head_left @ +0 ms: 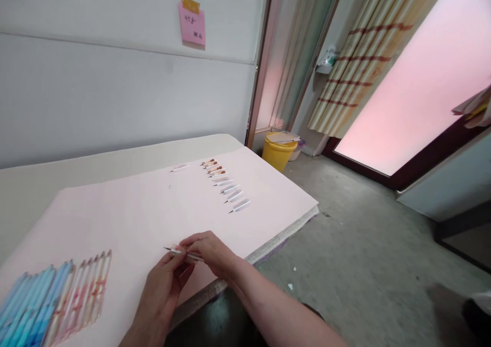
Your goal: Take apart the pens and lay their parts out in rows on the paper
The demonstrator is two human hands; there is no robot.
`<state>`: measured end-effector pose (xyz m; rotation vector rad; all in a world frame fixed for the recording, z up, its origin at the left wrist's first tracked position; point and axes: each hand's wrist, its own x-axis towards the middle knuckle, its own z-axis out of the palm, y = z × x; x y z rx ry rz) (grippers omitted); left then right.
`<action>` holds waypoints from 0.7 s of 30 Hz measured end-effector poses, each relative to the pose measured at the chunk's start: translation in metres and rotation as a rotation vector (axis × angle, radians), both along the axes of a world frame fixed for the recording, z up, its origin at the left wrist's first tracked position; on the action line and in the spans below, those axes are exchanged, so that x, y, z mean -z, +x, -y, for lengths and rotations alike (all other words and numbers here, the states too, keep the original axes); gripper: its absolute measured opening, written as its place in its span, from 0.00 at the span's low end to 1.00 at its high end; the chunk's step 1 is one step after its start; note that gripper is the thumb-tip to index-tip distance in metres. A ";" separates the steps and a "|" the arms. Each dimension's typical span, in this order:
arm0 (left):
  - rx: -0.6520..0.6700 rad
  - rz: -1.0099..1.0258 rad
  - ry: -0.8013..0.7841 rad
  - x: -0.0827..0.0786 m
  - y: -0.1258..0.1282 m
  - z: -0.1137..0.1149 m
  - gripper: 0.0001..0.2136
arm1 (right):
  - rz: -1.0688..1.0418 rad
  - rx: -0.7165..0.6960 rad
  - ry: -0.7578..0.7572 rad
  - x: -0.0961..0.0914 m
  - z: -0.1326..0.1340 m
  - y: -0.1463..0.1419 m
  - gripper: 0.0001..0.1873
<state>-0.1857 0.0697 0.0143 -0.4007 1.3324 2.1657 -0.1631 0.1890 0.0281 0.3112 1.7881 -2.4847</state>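
Near the front edge of the pink-covered table [138,209], my two hands meet around a slim white pen refill [178,251] with a thin dark tip pointing left. My left hand [164,278] pinches it near the tip end. At its other end the fingers of my right hand [209,250] are closed on it, and they partly hide it. Beyond my hands lies a slanting row of similar white refills [233,196] with dark tips. Farther along that row are several pieces with brown ends [215,169]. One more refill [179,168] lies apart to their left.
At the left front, several blue pens [34,296] lie side by side with pink and white pens [86,290]. A pink note [192,24] is taped to the white wall. A yellow bucket [278,152] stands on the grey floor [345,224] past the table's right edge.
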 end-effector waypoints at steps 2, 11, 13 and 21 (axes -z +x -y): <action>-0.007 -0.009 0.003 -0.001 -0.001 0.001 0.04 | 0.018 0.033 0.026 -0.001 -0.002 0.000 0.10; -0.083 -0.132 0.055 -0.005 -0.004 0.003 0.03 | 0.050 0.030 0.043 0.002 0.005 0.006 0.25; -0.104 -0.131 0.045 -0.007 -0.002 0.002 0.03 | 0.071 0.058 0.044 0.004 0.006 0.006 0.27; -0.130 -0.056 -0.125 -0.008 0.000 -0.001 0.04 | 0.091 0.101 0.008 0.008 0.006 0.003 0.25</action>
